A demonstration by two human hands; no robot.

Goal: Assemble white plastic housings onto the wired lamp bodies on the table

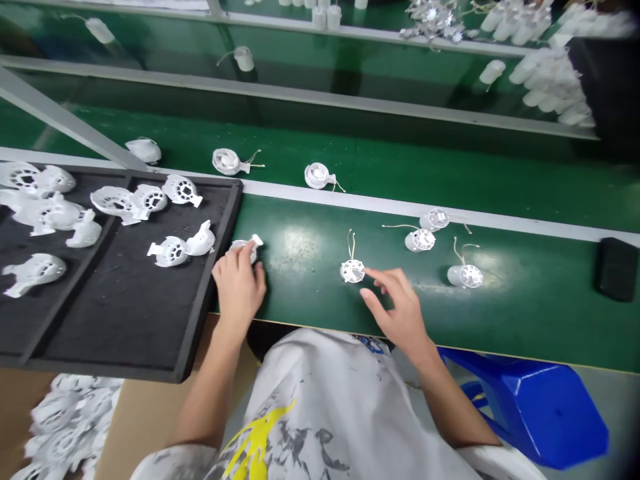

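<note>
My left hand (237, 283) is closed over a white plastic housing (254, 245) with a short tab, just right of the black tray; my fingers cover most of it. My right hand (397, 307) has its thumb and index finger apart. The index fingertip is at the edge of a small white cylindrical part (353, 271) that stands on the green bench, slotted face up, two thin wires pointing away from me. Whether the fingertip presses on it, I cannot tell. Farther right lies a similar wired cylinder (465, 275), and behind it another wired cylinder (420, 240) beside a third.
A black divided tray (130, 300) with several white shells lies at left. Two round wired assemblies (227, 161) sit beyond the metal strip. Shelves at the back hold more cylinders. A black box-shaped object (617, 269) rests at right; a blue stool (555, 413) stands below the bench.
</note>
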